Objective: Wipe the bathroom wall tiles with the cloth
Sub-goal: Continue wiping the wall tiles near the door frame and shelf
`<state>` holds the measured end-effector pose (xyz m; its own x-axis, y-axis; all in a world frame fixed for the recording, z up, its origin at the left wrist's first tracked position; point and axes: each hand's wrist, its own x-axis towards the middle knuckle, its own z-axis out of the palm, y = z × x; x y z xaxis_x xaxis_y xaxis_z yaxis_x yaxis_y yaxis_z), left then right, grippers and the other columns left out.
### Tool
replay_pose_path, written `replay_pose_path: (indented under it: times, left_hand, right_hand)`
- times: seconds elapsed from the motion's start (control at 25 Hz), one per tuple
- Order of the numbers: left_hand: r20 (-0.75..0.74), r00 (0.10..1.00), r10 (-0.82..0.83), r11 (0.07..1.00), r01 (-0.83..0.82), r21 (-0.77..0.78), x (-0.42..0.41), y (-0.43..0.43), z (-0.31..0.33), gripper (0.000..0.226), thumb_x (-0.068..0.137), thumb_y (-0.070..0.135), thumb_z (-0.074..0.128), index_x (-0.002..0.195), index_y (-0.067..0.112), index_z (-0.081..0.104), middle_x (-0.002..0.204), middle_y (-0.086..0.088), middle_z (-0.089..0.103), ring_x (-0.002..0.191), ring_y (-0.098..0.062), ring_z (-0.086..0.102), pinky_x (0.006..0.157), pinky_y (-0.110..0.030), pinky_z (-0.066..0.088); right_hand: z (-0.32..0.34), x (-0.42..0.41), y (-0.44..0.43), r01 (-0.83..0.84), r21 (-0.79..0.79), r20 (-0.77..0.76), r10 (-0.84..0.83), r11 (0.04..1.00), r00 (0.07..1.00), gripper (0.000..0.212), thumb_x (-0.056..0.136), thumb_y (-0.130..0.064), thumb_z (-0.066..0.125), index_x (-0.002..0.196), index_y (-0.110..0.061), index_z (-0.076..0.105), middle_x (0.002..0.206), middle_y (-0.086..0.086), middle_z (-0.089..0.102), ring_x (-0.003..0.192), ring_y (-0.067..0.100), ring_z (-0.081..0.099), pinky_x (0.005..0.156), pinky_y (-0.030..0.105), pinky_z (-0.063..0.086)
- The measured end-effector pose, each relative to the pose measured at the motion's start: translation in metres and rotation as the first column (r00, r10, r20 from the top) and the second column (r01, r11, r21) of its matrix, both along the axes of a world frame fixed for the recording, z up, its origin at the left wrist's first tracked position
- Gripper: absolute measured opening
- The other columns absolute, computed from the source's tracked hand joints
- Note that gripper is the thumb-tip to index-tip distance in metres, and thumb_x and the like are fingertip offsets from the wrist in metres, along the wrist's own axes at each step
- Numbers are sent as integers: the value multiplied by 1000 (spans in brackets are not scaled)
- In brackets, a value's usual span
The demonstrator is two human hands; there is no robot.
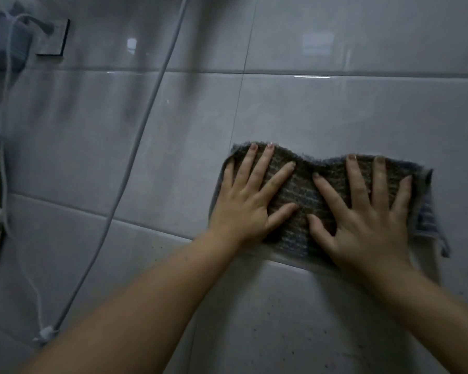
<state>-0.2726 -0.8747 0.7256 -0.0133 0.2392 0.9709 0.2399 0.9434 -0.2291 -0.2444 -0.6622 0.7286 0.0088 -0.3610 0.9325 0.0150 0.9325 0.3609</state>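
Both palms lie flat with fingers spread wide: the left hand point(247, 203) and right hand point(362, 211) press the cloth point(300, 195) against the wall tiles point(173, 147), right of centre in the frame. Its loose right corner droops unpinned, so a stroke could bunch it. The hose point(135, 157) at left could snag. No writing is readable.

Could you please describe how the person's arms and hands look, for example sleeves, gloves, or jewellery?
Both forearms are bare up to the frame edge, so no sleeves are visible. The left hand and the right hand wear no gloves, and I see no rings, watch or bracelet. The fingernails are short; some look darker, but the dim, blurred picture does not settle whether they are painted.
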Motion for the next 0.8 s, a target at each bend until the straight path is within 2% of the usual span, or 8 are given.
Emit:
replay_pose_path:
  times: [0.16,0.36,0.48,0.56,0.72,0.8]
  left_hand:
    - [18,1000,19,999,-20,50,-1,2,32,68,95,66,28,152,30,33,162,-10,22,151,-30,15,117,-59,16]
    - [29,1000,-9,999,11,-45,8,44,-37,68,97,65,29,153,27,31,162,-13,20,151,-34,14,117,-60,14]
    - [20,1000,5,1000,-5,10,13,76,-60,68,97,66,29,153,28,31,161,-14,22,150,-36,18,115,-61,17]
    - [6,1000,9,1000,-9,17,12,90,-46,68,96,66,31,152,28,33,161,-15,25,149,-37,21,114,-62,20]
    - [-13,1000,-15,999,16,43,12,113,14,67,96,65,32,152,29,33,160,-14,26,149,-36,21,116,-62,19]
    - [-9,1000,-17,998,17,62,12,118,24,67,96,65,31,153,30,32,161,-13,24,149,-35,19,116,-61,17]
  right_hand:
    - [30,-2,-1,-13,-41,19,14,999,1000,64,90,-60,36,149,-35,33,160,13,19,147,41,9,114,66,4]
    - [-31,9,45,-1,29,36,0,1000,999,63,89,-57,44,145,-30,40,157,15,26,145,44,17,112,68,12]
    - [-46,17,75,-2,88,24,0,996,1000,62,87,-57,48,143,-31,44,154,15,31,143,44,23,109,69,18]
    - [-29,18,89,-5,96,19,3,995,1000,61,87,-57,48,143,-33,44,154,14,32,143,43,24,110,68,18]
    - [20,18,107,17,-23,9,-17,1000,1000,61,88,-56,45,146,-36,38,158,11,26,145,41,17,113,66,11]
    - [25,17,109,29,-57,16,-29,998,999,61,89,-56,43,147,-37,36,159,10,24,146,40,14,113,66,9]
